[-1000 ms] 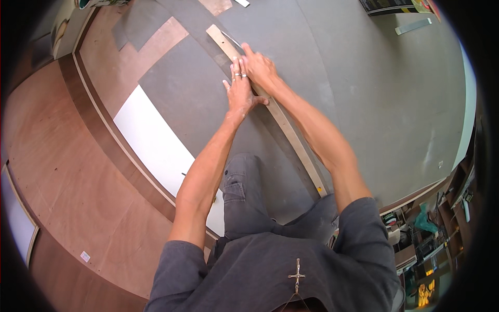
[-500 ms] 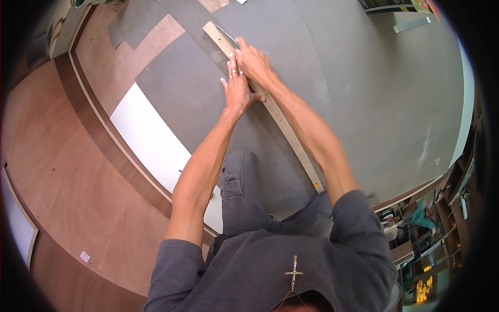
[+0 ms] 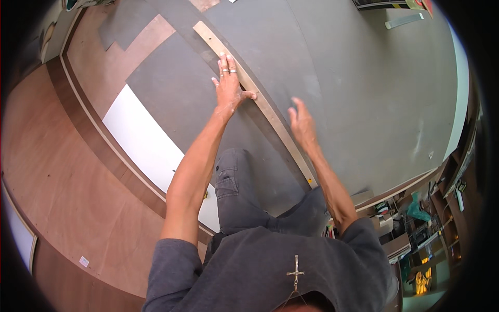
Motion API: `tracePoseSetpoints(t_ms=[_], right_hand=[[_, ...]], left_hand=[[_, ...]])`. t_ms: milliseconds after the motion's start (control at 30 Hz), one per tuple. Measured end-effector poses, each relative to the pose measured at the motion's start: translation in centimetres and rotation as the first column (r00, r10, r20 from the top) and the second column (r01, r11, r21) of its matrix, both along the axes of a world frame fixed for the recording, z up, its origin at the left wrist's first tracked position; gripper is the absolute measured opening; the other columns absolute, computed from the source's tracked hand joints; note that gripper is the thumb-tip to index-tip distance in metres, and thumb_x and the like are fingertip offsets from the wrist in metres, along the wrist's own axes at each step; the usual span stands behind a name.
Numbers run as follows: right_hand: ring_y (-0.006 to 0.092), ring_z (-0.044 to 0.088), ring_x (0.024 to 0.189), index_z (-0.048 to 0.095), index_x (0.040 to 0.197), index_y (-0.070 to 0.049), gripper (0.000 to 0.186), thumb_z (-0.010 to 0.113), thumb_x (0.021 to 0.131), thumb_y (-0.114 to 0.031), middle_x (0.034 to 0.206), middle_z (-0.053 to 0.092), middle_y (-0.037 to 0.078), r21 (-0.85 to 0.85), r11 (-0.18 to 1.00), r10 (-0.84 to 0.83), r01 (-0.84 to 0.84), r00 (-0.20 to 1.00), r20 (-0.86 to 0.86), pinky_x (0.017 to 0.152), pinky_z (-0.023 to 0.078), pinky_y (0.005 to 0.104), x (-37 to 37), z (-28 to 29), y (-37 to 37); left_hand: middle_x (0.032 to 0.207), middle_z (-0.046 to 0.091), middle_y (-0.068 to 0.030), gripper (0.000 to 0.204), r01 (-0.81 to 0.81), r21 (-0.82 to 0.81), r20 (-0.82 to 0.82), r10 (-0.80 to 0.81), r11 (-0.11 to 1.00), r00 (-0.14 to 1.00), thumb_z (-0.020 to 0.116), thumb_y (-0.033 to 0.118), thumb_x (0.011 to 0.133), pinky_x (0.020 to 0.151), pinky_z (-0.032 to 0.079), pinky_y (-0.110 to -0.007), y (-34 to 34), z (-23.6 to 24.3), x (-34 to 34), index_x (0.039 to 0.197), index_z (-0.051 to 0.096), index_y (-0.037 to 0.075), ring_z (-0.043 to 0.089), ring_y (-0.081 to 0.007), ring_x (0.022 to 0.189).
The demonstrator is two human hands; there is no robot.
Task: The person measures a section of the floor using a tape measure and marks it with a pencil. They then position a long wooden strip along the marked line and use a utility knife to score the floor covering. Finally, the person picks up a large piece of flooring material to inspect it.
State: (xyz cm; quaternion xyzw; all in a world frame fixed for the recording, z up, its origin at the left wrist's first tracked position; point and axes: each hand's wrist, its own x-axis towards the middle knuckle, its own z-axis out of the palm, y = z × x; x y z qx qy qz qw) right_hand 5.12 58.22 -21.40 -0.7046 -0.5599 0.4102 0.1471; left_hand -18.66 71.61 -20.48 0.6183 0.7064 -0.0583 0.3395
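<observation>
Motion blur veils the right hand (image 3: 302,125), leaving any grip unclear; beside the left hand (image 3: 228,87) moments earlier, it is now apart, back and rightward. The left hand, fingers extended, hides part of a pale wooden strip (image 3: 273,118), its long axis diagonal across grey sheeting (image 3: 374,104), from beyond the left hand to nearer than the right.

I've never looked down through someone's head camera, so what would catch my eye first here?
Probably the pale wooden strip slanting across the grey surface near the middle, with the left hand resting on it and the blurred right hand to its right. Next come the bright white panel at left and the cross pendant against the dark shirt at the bottom.
</observation>
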Motion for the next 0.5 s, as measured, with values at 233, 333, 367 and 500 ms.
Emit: tracePoseSetpoints(t_ms=[233,333,367,500], right_hand=[[0.0352,0.054,0.13,0.057,0.14,-0.007,0.053,0.072,0.09,-0.015,0.136,0.059,0.017,0.418,0.908,-0.13,0.007,0.955,0.268,0.11,0.039,0.0494,-4.9,-1.5,11.6],[0.0367,0.053,0.131,0.055,0.141,-0.001,0.056,0.072,0.09,-0.018,0.139,0.058,0.018,0.427,0.903,-0.058,0.043,0.998,0.022,0.109,0.041,0.0504,-12.5,-1.9,15.9],[0.0367,0.052,0.132,0.053,0.142,0.001,0.06,0.072,0.089,-0.02,0.14,0.057,0.019,0.409,0.911,-0.044,0.055,0.998,-0.036,0.109,0.042,0.0506,-15.0,-2.2,17.4],[0.0384,0.052,0.132,0.046,0.148,0.002,0.073,0.075,0.087,-0.026,0.14,0.056,0.022,0.383,0.923,-0.064,0.05,0.998,0.024,0.108,0.042,0.0525,-21.2,-5.0,21.2]], left_hand=[[0.175,0.0,-0.0133,0.156,-0.003,-0.015,0.016,0.003,1.0,1.0,0.104,0.033,0.046,0.119,0.027,-0.072,0.0,-0.3,-0.4,0.165,0.007,0.003,0.014,-0.0347,0.16],[0.175,0.001,-0.0122,0.136,-0.035,-0.001,0.101,0.035,0.999,0.994,0.096,0.036,0.065,0.12,0.02,-0.073,0.1,-0.7,-0.1,0.166,0.009,0.007,0.011,-0.0345,0.16],[0.175,0.001,-0.0125,0.128,-0.071,0.018,0.136,0.068,0.997,0.988,0.091,0.038,0.072,0.121,0.015,-0.073,-0.4,-1.7,-0.7,0.166,0.01,0.008,0.011,-0.0348,0.16],[0.154,0.044,-0.0182,0.074,-0.137,-0.013,0.222,0.137,0.99,0.965,0.066,0.044,0.096,0.124,-0.001,-0.067,-2.1,-5.8,-2.5,0.154,0.037,0.008,0.036,-0.0372,0.148]])
